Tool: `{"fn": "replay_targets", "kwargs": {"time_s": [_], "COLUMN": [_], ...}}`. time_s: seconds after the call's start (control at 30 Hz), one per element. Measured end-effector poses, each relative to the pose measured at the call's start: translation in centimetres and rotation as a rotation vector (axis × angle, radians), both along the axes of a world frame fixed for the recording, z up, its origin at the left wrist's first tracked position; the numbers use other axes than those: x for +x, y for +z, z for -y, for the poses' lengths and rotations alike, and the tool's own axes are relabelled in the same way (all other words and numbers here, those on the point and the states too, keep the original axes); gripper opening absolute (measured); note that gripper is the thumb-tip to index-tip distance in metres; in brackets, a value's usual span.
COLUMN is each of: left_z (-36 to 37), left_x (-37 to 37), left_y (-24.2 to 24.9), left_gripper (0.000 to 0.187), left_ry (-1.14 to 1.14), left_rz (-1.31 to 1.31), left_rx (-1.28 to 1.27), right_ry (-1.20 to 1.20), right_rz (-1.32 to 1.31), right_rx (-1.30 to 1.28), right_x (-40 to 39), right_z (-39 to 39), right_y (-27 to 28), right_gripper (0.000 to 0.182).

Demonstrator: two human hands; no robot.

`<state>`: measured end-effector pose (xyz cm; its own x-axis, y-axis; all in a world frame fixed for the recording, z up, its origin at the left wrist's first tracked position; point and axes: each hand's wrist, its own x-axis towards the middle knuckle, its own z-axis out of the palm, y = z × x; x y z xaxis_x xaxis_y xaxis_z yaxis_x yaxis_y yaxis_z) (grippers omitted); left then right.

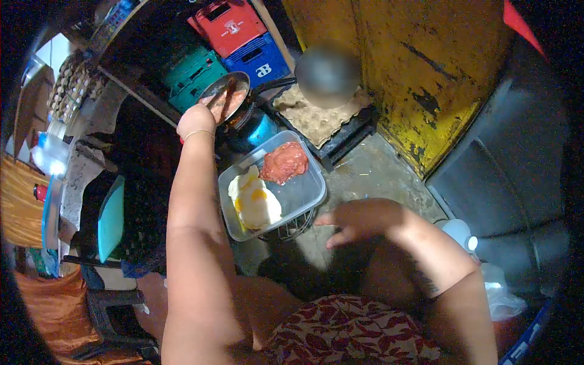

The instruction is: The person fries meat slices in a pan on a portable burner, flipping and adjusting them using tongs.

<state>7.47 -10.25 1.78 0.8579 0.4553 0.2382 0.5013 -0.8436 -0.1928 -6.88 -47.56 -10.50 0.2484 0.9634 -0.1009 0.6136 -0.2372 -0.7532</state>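
Observation:
My left hand [198, 120] is closed at the near-left edge of a round frying pan [244, 85], around a slim cooking utensil [220, 102] whose exact kind I cannot make out. Pinkish meat [235, 103] lies in the pan, which sits over a dark stove [240, 123]. Nearer me, a clear plastic container [319, 182] holds a fried egg [258, 204] and a reddish-pink piece of meat [285, 162]. My right hand [365, 220] hangs to the right of the container, apart from it, holding nothing, with thumb and fingers spread.
Red [230, 27], blue [258, 58] and green crates [193, 79] stand behind the pan. A cardboard egg tray [313, 118] supports a blurred round object [328, 74]. A worn yellow panel [426, 79] rises at the right. Under the container is a wire stand [295, 228].

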Motion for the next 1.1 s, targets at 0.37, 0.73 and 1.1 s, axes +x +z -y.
{"fn": "replay_targets", "kwargs": {"time_s": [0.37,0.73,1.1], "left_z": [1.0,-5.3,0.6], "left_x": [0.1,-6.4,-23.8], "left_y": [-0.5,-2.3,-7.8], "left_gripper": [0.03,0.032,0.013], "left_ry": [-0.005,0.019,-0.001], "left_rz": [-0.007,0.28,0.48], "left_rx": [-0.002,-0.592,-1.486], "right_ry": [-0.026,-0.135,-0.098], "right_rz": [0.015,-0.207,0.039], "right_rx": [0.172,-0.022,-0.4], "right_x": [-0.1,-0.3,-2.3], "right_z": [0.7,0.0,-2.1], "right_y": [-1.8,-1.6,1.9], "right_gripper": [0.068,0.07,0.073]}}
